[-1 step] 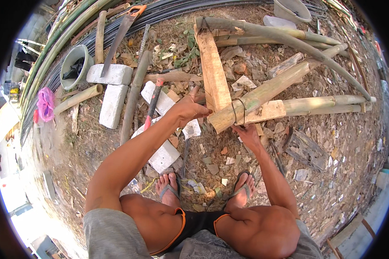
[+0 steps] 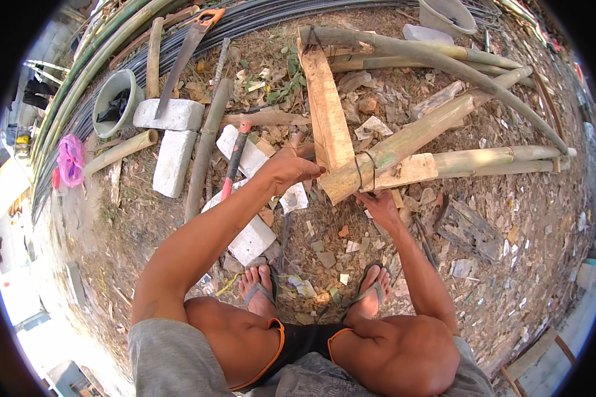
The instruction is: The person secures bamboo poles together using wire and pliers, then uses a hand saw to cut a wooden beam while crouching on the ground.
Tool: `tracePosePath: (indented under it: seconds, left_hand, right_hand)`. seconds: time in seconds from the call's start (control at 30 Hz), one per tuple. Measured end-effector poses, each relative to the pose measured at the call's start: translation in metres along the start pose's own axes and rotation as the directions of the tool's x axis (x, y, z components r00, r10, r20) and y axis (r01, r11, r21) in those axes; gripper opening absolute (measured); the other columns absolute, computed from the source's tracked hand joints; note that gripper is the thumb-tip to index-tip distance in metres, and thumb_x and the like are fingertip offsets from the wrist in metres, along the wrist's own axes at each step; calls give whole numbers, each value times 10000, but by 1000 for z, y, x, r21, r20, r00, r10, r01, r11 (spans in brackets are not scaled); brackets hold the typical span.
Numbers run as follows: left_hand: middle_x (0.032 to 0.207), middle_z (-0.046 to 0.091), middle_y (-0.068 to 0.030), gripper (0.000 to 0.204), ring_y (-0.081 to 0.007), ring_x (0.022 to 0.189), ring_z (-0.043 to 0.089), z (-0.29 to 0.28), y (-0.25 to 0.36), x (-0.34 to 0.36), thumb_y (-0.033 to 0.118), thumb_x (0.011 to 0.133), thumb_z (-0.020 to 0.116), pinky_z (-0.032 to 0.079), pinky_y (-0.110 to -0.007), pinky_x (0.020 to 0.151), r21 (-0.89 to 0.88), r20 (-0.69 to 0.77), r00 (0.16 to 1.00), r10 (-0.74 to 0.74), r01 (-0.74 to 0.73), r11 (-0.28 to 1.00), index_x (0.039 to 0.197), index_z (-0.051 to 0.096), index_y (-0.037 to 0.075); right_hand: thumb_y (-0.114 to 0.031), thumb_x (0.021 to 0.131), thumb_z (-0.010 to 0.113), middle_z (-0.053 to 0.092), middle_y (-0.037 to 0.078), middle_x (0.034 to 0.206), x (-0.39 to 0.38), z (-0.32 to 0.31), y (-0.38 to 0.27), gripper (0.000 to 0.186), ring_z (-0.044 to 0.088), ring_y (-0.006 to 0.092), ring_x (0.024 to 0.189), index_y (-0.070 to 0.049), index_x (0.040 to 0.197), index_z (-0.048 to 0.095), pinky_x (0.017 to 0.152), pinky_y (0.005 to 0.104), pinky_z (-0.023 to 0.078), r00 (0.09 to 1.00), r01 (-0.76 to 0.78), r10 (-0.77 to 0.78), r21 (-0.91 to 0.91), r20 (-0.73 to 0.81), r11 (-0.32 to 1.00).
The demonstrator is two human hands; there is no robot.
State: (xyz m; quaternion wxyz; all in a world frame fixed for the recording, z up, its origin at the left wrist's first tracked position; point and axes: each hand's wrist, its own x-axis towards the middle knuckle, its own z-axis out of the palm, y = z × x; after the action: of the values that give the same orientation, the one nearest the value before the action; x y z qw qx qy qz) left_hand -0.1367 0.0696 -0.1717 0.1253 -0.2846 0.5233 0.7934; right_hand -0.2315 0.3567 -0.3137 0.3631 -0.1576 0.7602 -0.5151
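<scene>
My left hand (image 2: 295, 165) is curled at the lower end of an upright light wooden plank (image 2: 328, 112), gripping the frame beside its lashed corner. My right hand (image 2: 381, 205) has its fingers bent under that corner; what they hold is partly hidden. A bamboo pole (image 2: 437, 126) runs diagonally across the plank's foot, bound with dark wire (image 2: 365, 169). A second light board (image 2: 410, 169) lies beneath it, along horizontal bamboo (image 2: 510, 153). A curved pole (image 2: 444, 59) crosses the top. A red-and-black handled tool (image 2: 236, 159) lies left of my left hand, among white blocks (image 2: 251, 238).
A handsaw (image 2: 184, 63) leans on white blocks (image 2: 173, 162). Nearby are a bucket (image 2: 102, 92), a pink plastic bag (image 2: 70, 159), bamboo pieces (image 2: 119, 152) and long steel rods (image 2: 258, 13). A grey basin (image 2: 447, 16) sits at the back right. Both my sandalled feet rest on littered ground.
</scene>
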Motion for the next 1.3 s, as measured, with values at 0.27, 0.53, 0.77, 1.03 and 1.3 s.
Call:
tracePosePath:
  seconds: [0.27,0.53,0.77,1.03,1.3]
  left_hand:
    - [1226,689,-85,356,-215,1032,701,-5,-26,2,44,971,730,557,-350,1006,61,-148,971,186,-179,982,1263,527,17]
    - [841,696,-62,113,-95,754,607,30,23,-29,92,992,738,478,-298,662,791,91,856,509,-373,485,991,661,10]
    - [787,733,-45,108,-81,656,611,35,55,-50,102,977,765,477,-296,595,805,72,875,479,-334,489,973,715,6]
    - [718,711,-117,213,-218,568,621,75,64,-56,172,917,814,484,-373,591,880,154,827,541,-363,305,893,715,-14]
    - [681,707,-167,341,-321,627,699,106,62,-41,334,854,847,524,-447,626,939,278,789,548,-342,17,820,759,6]
  right_hand:
    - [-114,990,665,723,79,785,7,4,15,286,541,119,598,-153,1237,804,538,347,435,981,181,-182,21,72,983]
    - [-226,1004,701,748,179,874,-21,-7,-43,238,673,247,705,-63,1160,774,621,419,506,995,95,-98,-199,-4,975]
    - [-228,1024,607,742,213,866,-78,-56,-113,221,726,435,831,-56,1076,735,731,543,573,969,249,-106,-877,225,411]
    - [-196,974,615,724,275,873,-97,-66,-172,236,690,487,836,-1,1014,742,777,581,533,932,350,-127,-761,338,546]
    - [-222,993,649,675,137,712,-76,-53,-180,276,633,202,632,32,969,753,626,392,505,982,9,17,-132,190,991]
